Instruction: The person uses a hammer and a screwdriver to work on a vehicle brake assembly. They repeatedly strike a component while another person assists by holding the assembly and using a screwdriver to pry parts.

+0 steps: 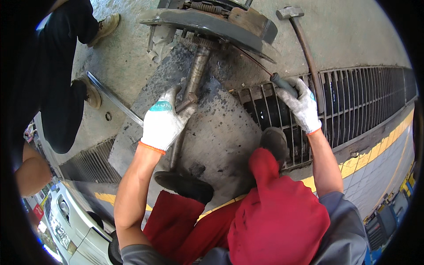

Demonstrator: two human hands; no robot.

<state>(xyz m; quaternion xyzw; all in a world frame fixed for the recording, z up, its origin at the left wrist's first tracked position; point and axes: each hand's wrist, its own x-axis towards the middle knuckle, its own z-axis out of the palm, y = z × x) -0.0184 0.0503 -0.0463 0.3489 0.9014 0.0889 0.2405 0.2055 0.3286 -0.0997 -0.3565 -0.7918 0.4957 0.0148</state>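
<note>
My right hand (299,104), in a white knit glove, grips the dark handle of a long screwdriver or pry tool (281,82). Its thin shaft reaches up to the underside of a worn brake assembly (212,26), where the tip is hidden. My left hand (165,119), gloved likewise, has a short rusty metal rod (187,102) with a blunt end between thumb and fingers; the palm hides the rest. Beneath that hand a long steel shaft (197,71) runs from the brake assembly towards my shoe (184,186). A coil spring (207,8) shows on the assembly.
A sledgehammer (299,31) lies at upper right, its handle across the drain grate (347,106). A stained metal plate (218,132) is under the shaft. At left are a shiny bar (114,97), a small ring (108,116) and another person's dark-trousered leg (59,82). A white car (76,225) stands lower left.
</note>
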